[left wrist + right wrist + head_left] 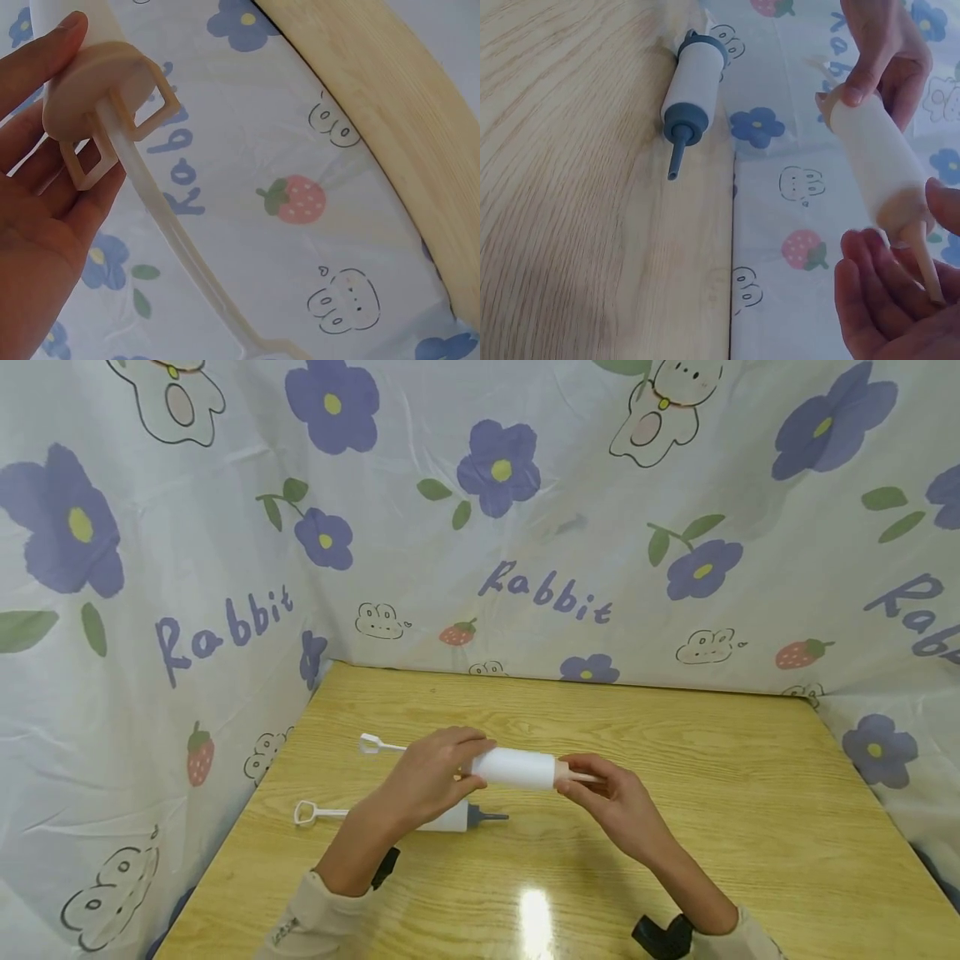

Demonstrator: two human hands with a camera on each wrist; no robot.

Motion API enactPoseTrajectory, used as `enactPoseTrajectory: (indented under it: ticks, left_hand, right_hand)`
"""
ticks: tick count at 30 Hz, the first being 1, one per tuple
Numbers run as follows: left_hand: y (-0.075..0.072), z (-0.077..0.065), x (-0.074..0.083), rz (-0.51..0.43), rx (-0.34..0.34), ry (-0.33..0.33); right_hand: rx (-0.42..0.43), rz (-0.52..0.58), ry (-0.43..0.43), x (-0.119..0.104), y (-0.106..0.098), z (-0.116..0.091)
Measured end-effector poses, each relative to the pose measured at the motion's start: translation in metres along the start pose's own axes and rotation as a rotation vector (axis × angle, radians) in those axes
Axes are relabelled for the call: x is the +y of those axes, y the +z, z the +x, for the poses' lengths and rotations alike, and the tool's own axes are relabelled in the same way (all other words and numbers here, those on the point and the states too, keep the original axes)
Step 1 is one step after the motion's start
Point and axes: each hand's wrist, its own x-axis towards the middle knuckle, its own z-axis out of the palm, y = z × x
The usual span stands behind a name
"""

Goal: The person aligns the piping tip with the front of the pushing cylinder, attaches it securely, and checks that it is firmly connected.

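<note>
A plastic syringe (517,768) with a white barrel and beige end caps is held level above the table, between both hands. My left hand (427,777) grips the rear of its barrel. There the left wrist view shows a beige cap (97,90) with two finger loops, and a white plunger rod (172,225) pulled far out. At the front end, my right hand (618,806) pinches the beige nozzle cap (904,214) between thumb and fingers. The thin nozzle (928,274) points over the right palm.
A second syringe (696,79) with grey-blue caps lies on the wooden table (712,777), partly behind the left hand and forearm in the head view. Its white plunger handle (305,812) points left. A printed cloth (420,543) hangs around the table's back and sides.
</note>
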Motion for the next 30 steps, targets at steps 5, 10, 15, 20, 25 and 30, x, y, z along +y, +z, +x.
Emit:
enactPoseTrajectory:
  ticks: [5,10,15,20,25,30]
  left_hand:
    - [-0.002,0.004,-0.010,-0.005,-0.009,-0.028]
    - [0.000,0.007,-0.026,-0.024,-0.049,-0.083]
    - [0.004,0.009,-0.042,-0.037,-0.097,-0.130]
    - [0.011,0.010,-0.060,-0.028,-0.151,-0.179]
    - [0.019,0.008,-0.078,-0.020,-0.207,-0.237]
    - [0.025,0.007,-0.093,-0.012,-0.240,-0.275]
  right_hand:
    - [0.009,-0.062,-0.065,0.008,-0.004,-0.001]
    - [0.025,-0.075,-0.050,0.012,-0.009,-0.003]
    - [0.018,-0.070,-0.028,0.015,-0.011,-0.004]
    - [0.022,-0.071,-0.013,0.017,-0.011,-0.005]
    - [0.022,-0.070,-0.005,0.018,-0.010,-0.006]
    - [0.013,-0.065,-0.012,0.019,-0.009,-0.007]
